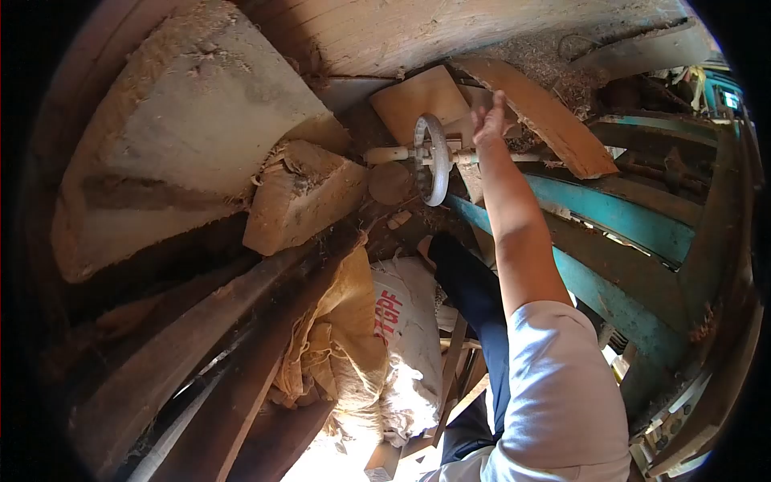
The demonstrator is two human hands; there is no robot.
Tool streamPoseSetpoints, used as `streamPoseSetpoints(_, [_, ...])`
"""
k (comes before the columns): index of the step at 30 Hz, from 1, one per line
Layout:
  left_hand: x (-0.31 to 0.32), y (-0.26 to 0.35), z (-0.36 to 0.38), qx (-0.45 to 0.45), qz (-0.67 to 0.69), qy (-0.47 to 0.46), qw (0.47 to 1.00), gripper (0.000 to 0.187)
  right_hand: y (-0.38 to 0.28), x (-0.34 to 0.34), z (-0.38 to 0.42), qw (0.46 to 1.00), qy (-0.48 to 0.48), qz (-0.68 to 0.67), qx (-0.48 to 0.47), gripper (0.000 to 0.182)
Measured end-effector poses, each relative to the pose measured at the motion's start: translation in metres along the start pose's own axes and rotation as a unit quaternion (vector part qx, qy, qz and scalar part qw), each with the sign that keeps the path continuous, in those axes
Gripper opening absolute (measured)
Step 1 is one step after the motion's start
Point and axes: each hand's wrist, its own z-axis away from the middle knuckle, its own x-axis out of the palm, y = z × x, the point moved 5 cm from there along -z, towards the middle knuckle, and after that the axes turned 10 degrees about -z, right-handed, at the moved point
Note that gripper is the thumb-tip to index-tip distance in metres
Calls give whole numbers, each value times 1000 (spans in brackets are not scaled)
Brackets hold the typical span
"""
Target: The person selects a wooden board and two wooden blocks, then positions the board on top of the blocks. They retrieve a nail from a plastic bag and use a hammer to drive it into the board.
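Note:
My right hand (491, 124) reaches up at the end of a bare forearm and a white sleeve. Its fingers are stretched out and apart, right at the left edge of a long curved wooden plank (546, 112). Just left of the hand is a grey metal handwheel (434, 161) on a shaft, with a pale wooden handle (386, 156) sticking out on its left. Behind the wheel leans a flat piece of wood (422, 104). My left hand is out of view.
Large wooden blocks (201, 112) lie at upper left, with a smaller chunk (301, 201) beside them. Turquoise beams (614, 213) run along the right. Below are a yellow sack (345, 313), a white printed sack (409, 321) and long boards (281, 377). Sawdust (530, 44) covers the top surface.

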Motion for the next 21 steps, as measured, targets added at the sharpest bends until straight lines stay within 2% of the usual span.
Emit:
streamPoseSetpoints(1, [2, 1, 2, -6, 5, -4, 1000, 61, -14, 6, 3, 1000, 1, 0, -1, 51])
streamPoseSetpoints(3, [3, 1, 4, -19, 16, -9, 1000, 61, -45, 8, -3, 997, 77, 9, -17, 39])
streamPoseSetpoints(4, [1, 0, 4, -27, 22, -12, 999, 61, -48, 11, -13, 992, 115, 6, -57, 39])
streamPoseSetpoints(5, [-2, 0, 5, -37, 26, -12, 999, 61, -49, 19, -20, 992, 112, 4, -59, 39])
streamPoseSetpoints(6, [-7, -1, 4, -47, 28, -11, 998, 61, -61, 25, -17, 969, 159, 145, -119, 42])
streamPoseSetpoints(7, [-14, -4, 3, -53, 31, -12, 998, 61, -78, 26, 8, 920, 205, 285, -173, 45])
streamPoseSetpoints(11, [-52, -20, -9, -82, 34, 2, 996, 61, -95, 48, 109, 916, 178, 299, -202, 49])
streamPoseSetpoints(12, [-65, -26, -13, -86, 33, 8, 996, 61, -88, 52, 112, 910, 178, 283, -246, 46])
streamPoseSetpoints(13, [-78, -34, -17, -90, 31, 15, 995, 61, -89, 54, 126, 915, 173, 274, -241, 46])
streamPoseSetpoints(15, [-106, -47, -23, -99, 26, 28, 994, 61, -103, 60, 163, 887, 131, 341, -284, 42])
streamPoseSetpoints(17, [-134, -58, -26, -114, 26, 43, 992, 61, -124, 55, 200, 883, 87, 345, -308, 38])
streamPoseSetpoints(19, [-161, -64, -29, -133, 30, 61, 989, 61, -147, 61, 238, 825, -33, 411, -387, 33])
streamPoseSetpoints(20, [-174, -66, -32, -143, 34, 71, 987, 61, -152, 56, 256, 827, -26, 369, -422, 30])
streamPoseSetpoints(21, [-187, -67, -36, -151, 35, 82, 984, 61, -154, 48, 272, 853, -36, 335, -398, 37])
